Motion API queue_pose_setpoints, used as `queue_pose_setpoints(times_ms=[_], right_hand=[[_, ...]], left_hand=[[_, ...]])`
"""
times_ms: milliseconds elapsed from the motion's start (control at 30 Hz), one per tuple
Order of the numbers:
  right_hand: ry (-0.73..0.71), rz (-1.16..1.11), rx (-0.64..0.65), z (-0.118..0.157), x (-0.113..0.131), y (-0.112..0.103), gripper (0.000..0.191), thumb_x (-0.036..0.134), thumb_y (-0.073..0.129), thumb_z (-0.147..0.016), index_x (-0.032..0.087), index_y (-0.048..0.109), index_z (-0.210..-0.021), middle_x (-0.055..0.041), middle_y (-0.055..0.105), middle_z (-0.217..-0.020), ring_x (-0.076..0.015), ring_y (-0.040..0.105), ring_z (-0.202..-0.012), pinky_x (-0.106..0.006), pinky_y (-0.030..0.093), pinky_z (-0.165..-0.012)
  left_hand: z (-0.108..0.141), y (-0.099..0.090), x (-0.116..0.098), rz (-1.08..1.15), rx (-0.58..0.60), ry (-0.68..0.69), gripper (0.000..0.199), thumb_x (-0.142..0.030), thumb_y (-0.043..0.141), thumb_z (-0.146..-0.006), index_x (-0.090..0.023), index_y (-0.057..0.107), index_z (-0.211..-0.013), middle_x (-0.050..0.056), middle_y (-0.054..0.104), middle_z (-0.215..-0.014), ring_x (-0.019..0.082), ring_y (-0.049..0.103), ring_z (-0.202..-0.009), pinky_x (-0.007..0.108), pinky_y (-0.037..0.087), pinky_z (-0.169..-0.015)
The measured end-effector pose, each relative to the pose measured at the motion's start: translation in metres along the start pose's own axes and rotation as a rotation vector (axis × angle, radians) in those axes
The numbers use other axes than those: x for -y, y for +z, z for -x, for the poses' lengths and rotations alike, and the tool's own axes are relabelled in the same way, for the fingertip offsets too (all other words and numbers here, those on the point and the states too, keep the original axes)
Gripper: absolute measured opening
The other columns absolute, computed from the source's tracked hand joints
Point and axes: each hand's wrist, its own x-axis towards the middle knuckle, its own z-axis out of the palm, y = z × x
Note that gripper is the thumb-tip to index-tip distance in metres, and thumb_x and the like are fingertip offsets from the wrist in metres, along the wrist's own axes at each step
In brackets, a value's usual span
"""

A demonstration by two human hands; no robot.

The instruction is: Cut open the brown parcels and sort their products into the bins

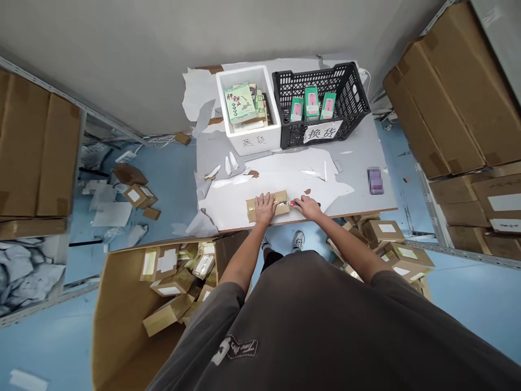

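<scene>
A small brown cardboard box [280, 196] with tape along it lies near the table's front edge. My left hand [264, 208] lies on top of its left part, fingers stretched out and pressing it down. To the right of the box, my right hand [308, 208] is closed around a box cutter [292, 203] with a red part near its front. The cutter's tip points left, at the right end of the box by the tape. Most of the cutter's handle is hidden under my fingers.
A white foam box [260, 142] of packages and a black crate [288, 134] with several green-and-pink boxes stand at the table's back. Torn white paper covers the tabletop. A large carton [122, 304] of parcels is at left; stacked cartons [439, 92] rise at right.
</scene>
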Motion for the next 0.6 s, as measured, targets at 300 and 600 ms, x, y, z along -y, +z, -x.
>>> queue_pose_setpoints(times_ms=[300, 600], right_hand=[[0.044, 0.013, -0.016, -0.001, 0.002, 0.007, 0.048, 0.051, 0.039, -0.119, 0.025, 0.067, -0.149, -0.0176, 0.064, -0.130, -0.0339, 0.057, -0.119, -0.036, 0.043, -0.092], [0.244, -0.019, -0.085, 0.015, 0.026, 0.026, 0.048, 0.052, 0.039, -0.120, 0.024, 0.063, -0.150, -0.0179, 0.064, -0.130, -0.0325, 0.060, -0.115, -0.035, 0.045, -0.089]], left_hand=[[0.000, 0.002, 0.000, 0.043, 0.006, -0.027, 0.061, -0.041, 0.069, -0.105, -0.031, 0.058, -0.164, 0.012, 0.052, -0.175, 0.038, 0.042, -0.165, 0.071, 0.027, -0.137], [0.000, 0.007, -0.002, 0.045, -0.038, -0.058, 0.053, -0.042, 0.061, -0.109, -0.029, 0.061, -0.161, 0.010, 0.052, -0.175, 0.036, 0.042, -0.166, 0.067, 0.024, -0.139]])
